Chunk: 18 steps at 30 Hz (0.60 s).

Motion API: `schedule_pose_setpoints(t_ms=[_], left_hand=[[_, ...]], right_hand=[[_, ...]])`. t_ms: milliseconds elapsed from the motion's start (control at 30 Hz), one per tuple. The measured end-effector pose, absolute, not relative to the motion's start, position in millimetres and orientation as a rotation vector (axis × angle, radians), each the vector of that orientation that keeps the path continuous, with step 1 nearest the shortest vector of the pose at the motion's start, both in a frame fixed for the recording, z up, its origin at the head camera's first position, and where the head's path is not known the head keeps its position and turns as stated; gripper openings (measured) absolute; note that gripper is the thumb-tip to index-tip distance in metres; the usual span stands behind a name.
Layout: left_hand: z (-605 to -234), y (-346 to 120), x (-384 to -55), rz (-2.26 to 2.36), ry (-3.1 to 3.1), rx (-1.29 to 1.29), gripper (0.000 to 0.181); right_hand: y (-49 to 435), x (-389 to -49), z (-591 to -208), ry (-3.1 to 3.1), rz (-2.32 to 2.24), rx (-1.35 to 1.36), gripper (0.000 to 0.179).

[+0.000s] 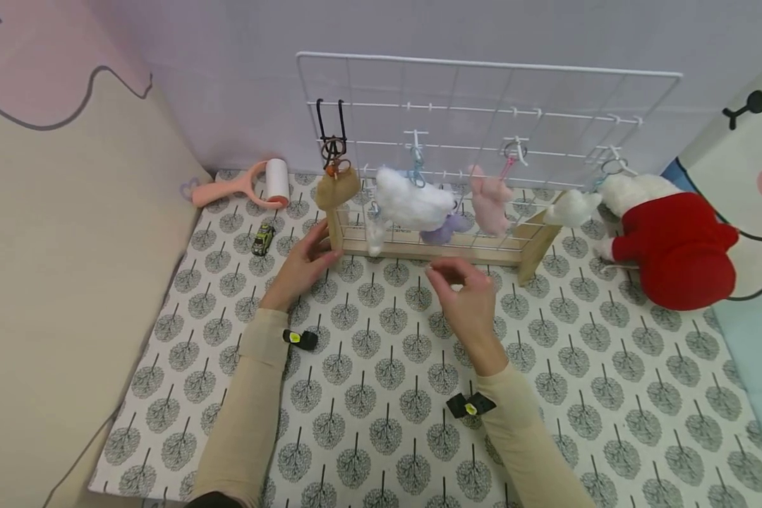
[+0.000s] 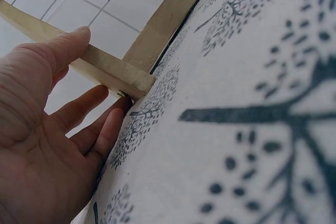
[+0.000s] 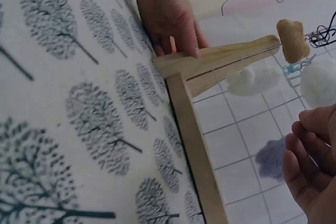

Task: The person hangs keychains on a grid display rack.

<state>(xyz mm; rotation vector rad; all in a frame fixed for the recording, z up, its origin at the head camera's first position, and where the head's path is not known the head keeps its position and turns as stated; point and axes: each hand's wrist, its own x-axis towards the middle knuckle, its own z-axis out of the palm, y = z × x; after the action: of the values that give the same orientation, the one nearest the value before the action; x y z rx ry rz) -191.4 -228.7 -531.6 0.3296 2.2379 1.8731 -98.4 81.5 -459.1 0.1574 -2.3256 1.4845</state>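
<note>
A white wire grid rack (image 1: pixel 489 66) stands on a wooden base, hung with small plush keychains. My left hand (image 1: pixel 300 269) grips the lower part of its left wooden upright (image 2: pixel 113 69), thumb on one side and fingers on the other. My right hand (image 1: pixel 466 300) is in front of the rack, with fingers loosely curled and thumb close to the fingertips; I see nothing held in it. Along the grid hang a tan plush (image 1: pixel 338 189), a large white plush (image 1: pixel 413 200), a small white plush (image 1: pixel 375 236), a purple plush (image 3: pixel 272 158), a pink plush (image 1: pixel 490 204) and another white plush (image 1: pixel 573 209).
A pink-handled lint roller (image 1: pixel 228 189) lies left of the rack, with a green toy car (image 1: pixel 263 240) in front of it. At the right lies a red and white plush toy (image 1: pixel 679 247). Tree-patterned cloth (image 1: pixel 381 395) covers the table, and printed fabric walls (image 1: pixel 63 233) flank it.
</note>
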Motion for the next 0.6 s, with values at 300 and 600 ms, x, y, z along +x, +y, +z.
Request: schedule_pose_setpoints(t_ms=[300,600], left_hand=[[-529.5,-229.9,-191.6,1.866,2.222,0.295,0.078],[-531.0,-233.7,-192.8,1.852,2.274,0.348,0.074]], right_hand=[[106.0,-81.8,-494.2,-2.495,1.4,0.072,0.009],[122.2,-74.1,-515.5,-2.632,1.346,0.049,0.008]])
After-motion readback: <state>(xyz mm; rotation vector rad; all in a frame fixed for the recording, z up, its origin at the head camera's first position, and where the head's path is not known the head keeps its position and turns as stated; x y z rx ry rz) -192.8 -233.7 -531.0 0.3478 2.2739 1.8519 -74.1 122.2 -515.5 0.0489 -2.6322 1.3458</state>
